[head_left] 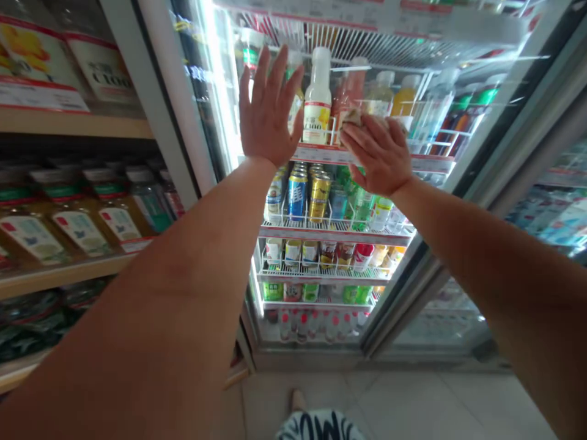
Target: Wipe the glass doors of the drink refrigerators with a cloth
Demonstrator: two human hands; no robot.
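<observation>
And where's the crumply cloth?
In the head view, the cloth is under the right hand, right of centre, just right of the white-capped C100 bottle.

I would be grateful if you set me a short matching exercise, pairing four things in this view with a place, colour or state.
Column 1
1. left hand
2. cloth
3. blue can
4. bottles at the very bottom of the fridge

Column 2
A. beside a gold can
B. red-capped
C. spread wide
D. under the right hand

Pairs: 1-C, 2-D, 3-A, 4-B
</observation>
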